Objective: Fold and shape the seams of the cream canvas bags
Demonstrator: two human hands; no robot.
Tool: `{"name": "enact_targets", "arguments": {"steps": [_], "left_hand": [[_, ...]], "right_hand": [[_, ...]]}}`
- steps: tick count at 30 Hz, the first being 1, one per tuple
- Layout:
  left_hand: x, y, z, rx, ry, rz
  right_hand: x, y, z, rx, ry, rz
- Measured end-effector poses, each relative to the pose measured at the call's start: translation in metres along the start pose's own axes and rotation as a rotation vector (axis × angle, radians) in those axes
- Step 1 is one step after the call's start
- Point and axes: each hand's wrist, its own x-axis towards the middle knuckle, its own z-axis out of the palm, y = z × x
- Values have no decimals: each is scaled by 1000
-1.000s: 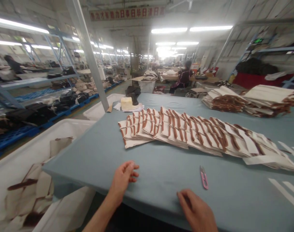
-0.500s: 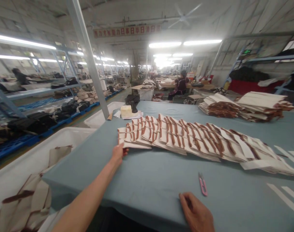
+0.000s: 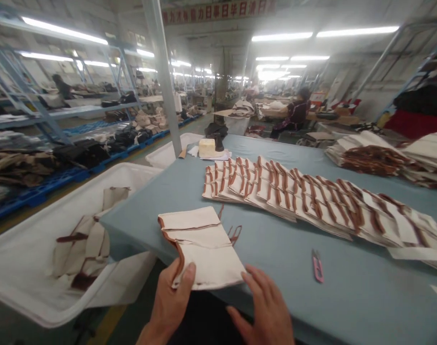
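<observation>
A cream fabric piece (image 3: 204, 247) with brown edging and loose brown ties is held over the table's near edge. My left hand (image 3: 175, 292) grips its lower left corner, thumb on top and fingers underneath. Beside the lower right corner is my right hand (image 3: 263, 302), thumb and fingers apart; its fingertips come up to the fabric's edge. Beyond lies a long overlapping row of similar cream pieces (image 3: 283, 191) with brown trim. Pink-handled thread snips (image 3: 317, 267) rest on the blue-green table (image 3: 268, 249) to the right of my hands.
On the left stands a white bin (image 3: 128, 177) with several cream and brown pieces inside. Stacks of cream fabric (image 3: 369, 153) sit at the back right. A yellowish block (image 3: 206, 147) and dark cloth lie at the far left corner. Another person (image 3: 297, 112) sits farther back.
My left hand has brought one fabric piece from the row's left end to the near edge. My right hand has opened and moved left beside it. The view has shifted.
</observation>
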Motion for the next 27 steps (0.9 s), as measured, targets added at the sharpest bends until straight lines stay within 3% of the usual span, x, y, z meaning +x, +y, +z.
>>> {"name": "enact_targets", "arguments": {"steps": [2,5,7,10,11,15,20,24,27], "left_hand": [[-17,17,11,57,-155,102],[-33,37,13,184,-315,336],[-35,43,2,215,-268,551],[-29,39,-19,321,33,776],[-26,37,-22,386,84,810],[-23,31,-15,465,8,949],[-31,43,5,485,95,1030],[-44,55,8,331,-164,1054],[-60,56,10,196,-338,903]], "right_hand": [[18,-26,8,97,36,-66],[40,-35,11,353,-41,-73],[45,-29,4,405,-87,-40],[42,-20,-15,401,-132,-11],[39,-19,-21,398,-145,-6],[36,-28,-38,395,-192,33],[31,-46,-64,412,-264,131],[3,-63,-112,382,-343,408],[-6,-71,-154,329,-384,499]]}}
